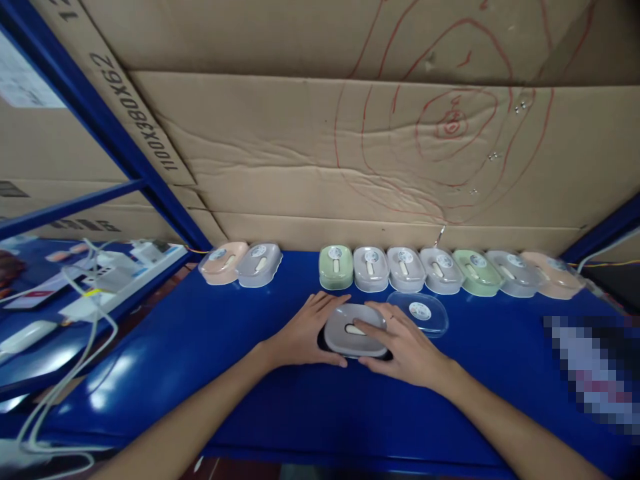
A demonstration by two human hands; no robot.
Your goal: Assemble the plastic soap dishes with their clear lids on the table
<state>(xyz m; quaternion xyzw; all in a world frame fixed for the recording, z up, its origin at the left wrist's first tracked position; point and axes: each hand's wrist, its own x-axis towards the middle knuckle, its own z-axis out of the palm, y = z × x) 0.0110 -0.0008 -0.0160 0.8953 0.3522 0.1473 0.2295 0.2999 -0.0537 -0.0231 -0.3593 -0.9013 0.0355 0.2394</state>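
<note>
Far left, white cables loop beside a long white power strip. Next, a blue frame post, and a cardboard strip reading "1100X380X62" along its length. Across the glossy blue surface, at the back, a peach box and a grey box side by side, round labels too small to read. Nearer, mid-surface, the left hand clasps one end of a grey container, thumb on the near side; the right hand curls round the other, one finger at the pale handle. Just beyond that hand lies a clear cover, label unreadable. Behind, seven boxes in a row: green, three grey, green, grey, peach. Above, red hand-drawn rings mark the cardboard wall.
</note>
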